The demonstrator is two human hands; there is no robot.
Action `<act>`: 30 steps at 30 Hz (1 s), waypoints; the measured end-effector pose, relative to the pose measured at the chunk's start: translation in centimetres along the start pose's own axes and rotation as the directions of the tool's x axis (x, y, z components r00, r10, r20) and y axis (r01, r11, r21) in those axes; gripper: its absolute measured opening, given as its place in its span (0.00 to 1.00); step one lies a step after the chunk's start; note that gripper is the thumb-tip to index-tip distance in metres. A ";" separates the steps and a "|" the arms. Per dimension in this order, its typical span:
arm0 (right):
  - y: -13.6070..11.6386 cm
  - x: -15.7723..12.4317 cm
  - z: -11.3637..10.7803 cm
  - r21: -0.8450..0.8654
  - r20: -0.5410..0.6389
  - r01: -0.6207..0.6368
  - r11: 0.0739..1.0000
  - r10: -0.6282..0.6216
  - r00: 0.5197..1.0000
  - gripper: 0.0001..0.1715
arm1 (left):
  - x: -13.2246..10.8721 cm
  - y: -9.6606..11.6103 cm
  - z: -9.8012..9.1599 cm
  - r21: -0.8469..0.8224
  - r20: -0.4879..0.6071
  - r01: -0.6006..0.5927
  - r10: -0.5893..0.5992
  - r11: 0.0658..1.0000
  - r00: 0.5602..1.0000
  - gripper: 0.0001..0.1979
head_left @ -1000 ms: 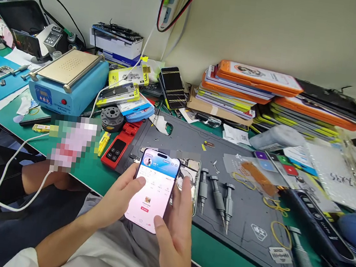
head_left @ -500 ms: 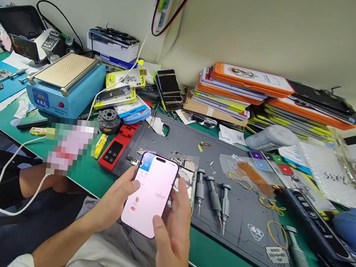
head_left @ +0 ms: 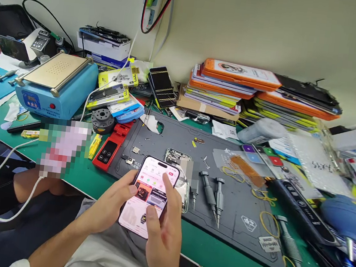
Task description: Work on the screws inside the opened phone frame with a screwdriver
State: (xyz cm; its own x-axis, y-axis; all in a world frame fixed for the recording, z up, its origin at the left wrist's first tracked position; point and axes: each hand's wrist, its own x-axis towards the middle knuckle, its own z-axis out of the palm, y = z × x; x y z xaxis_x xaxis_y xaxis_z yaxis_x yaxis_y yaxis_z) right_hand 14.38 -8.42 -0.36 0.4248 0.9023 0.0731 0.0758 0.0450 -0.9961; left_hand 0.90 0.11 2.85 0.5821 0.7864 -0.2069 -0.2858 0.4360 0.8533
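Observation:
A lit smartphone (head_left: 143, 207) with a pink app page sits in both my hands, held above the front edge of the dark grey repair mat (head_left: 241, 202). My left hand (head_left: 113, 205) wraps its left side, thumb on the screen edge. My right hand (head_left: 164, 231) grips the right side and lower end, its index finger raised over the upper screen. Behind the phone an opened phone chassis (head_left: 178, 159) lies on the mat, partly hidden by it.
Three screwdrivers (head_left: 214, 196) lie right of the chassis. A red device (head_left: 111, 149), a blue heating station (head_left: 54, 83), stacked orange and yellow boxes (head_left: 251, 90) and a black pen tool (head_left: 301, 213) crowd the green desk. Another person's arm (head_left: 32, 180) holds a blurred item at left.
The phone's screen changed from a pale page to one with picture tiles. My right index finger rose over the upper screen. The camera view drifted right, so everything shifted left.

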 end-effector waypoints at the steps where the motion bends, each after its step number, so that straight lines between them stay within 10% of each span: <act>1: -0.2 0.0 0.0 -0.013 0.004 -0.007 1.000 0.007 1.000 0.34 | 0.0 0.0 0.0 0.001 0.002 -0.001 0.001 1.000 1.000 0.26; 17: -0.3 0.1 0.4 0.177 -0.013 -0.042 0.983 0.045 0.999 0.49 | 0.3 -1.0 -0.7 -0.011 -0.009 0.004 -0.004 1.000 1.000 0.27; 30: -1.9 0.3 0.4 0.356 -0.008 -0.110 0.928 0.120 0.993 0.36 | 0.5 -1.2 -1.0 0.010 -0.017 0.001 -0.001 1.000 1.000 0.22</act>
State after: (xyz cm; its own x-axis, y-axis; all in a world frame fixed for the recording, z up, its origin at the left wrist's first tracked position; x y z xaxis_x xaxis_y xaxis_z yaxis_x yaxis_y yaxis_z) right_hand 13.97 -8.03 1.56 0.4383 0.8976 -0.0471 -0.2978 0.0956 -0.9498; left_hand 0.75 0.41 1.28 0.5690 0.7935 -0.2157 -0.2779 0.4324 0.8578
